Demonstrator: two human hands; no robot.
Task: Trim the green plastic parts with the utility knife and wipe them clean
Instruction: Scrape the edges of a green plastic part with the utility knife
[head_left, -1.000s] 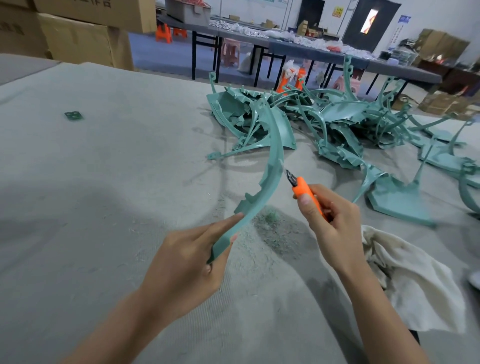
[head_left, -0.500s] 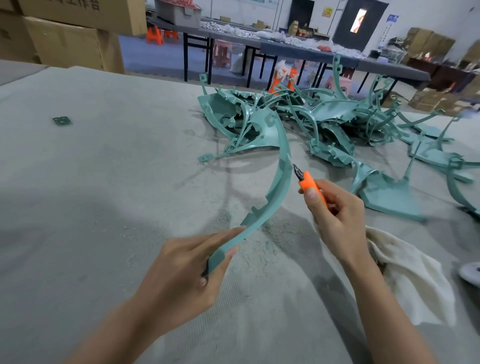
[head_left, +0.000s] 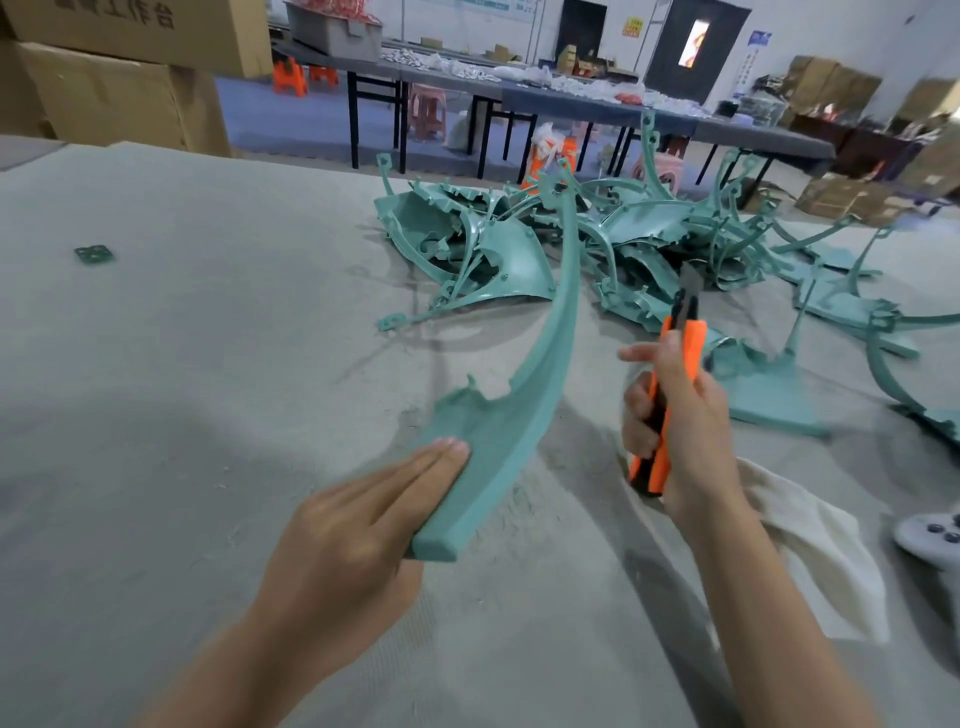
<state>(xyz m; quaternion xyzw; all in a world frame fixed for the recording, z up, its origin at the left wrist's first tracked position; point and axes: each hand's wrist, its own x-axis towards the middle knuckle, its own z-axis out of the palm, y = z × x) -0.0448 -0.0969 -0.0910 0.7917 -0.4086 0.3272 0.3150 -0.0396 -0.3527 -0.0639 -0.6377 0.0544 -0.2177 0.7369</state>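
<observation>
My left hand (head_left: 358, 535) holds the near end of a long curved green plastic part (head_left: 540, 364), fingers laid straight along its top face and thumb hidden beneath. The part arcs up and away over the table. To its right, my right hand (head_left: 675, 415) grips an orange utility knife (head_left: 675, 364) upright, blade tip pointing up and clear of the part. A white cloth (head_left: 810, 556) lies on the table by my right forearm. A pile of green plastic parts (head_left: 623, 244) sits behind.
The grey felt-covered table (head_left: 208, 364) carries a small green offcut (head_left: 94, 254) at far left and a grey game controller (head_left: 930, 535) at the right edge. More green parts (head_left: 883, 332) spread right. Cardboard boxes (head_left: 119, 78) and long tables (head_left: 571, 104) stand beyond.
My left hand turned the curved part so its broad face shows, fingers now flat on top. My right hand drew the knife off the part's edge and stood it upright.
</observation>
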